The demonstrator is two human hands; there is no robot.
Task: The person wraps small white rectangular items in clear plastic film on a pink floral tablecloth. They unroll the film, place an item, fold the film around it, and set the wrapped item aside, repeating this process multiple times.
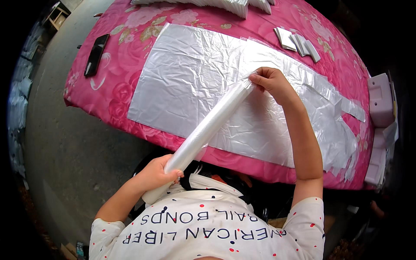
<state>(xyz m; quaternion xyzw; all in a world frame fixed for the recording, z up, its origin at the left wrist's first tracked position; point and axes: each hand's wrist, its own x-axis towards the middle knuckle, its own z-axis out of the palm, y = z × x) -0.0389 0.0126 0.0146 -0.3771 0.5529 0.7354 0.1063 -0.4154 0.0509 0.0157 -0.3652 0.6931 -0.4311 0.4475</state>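
Observation:
A long folded strip of thin whitish plastic bag [212, 119] runs slantwise between my hands, over the table's near edge. My left hand [161, 174] is wrapped round its lower end, close to my body. The fingers of my right hand [269, 83] pinch its upper end above the table. Beneath it lies a stack of flat translucent plastic bags [173, 78], wrinkled and shiny, spread over much of the table. At the right, the bags' cut handle ends [340, 145] lie in ragged layers.
A pink flowered cloth [117, 78] covers the table. On it are a black phone [96, 55] at the left, small folded white packets [297, 43] at the far right and a large pile of folded white plastic [216, 5] at the back. A pale pink plastic seat [381, 99] stands beyond the right edge.

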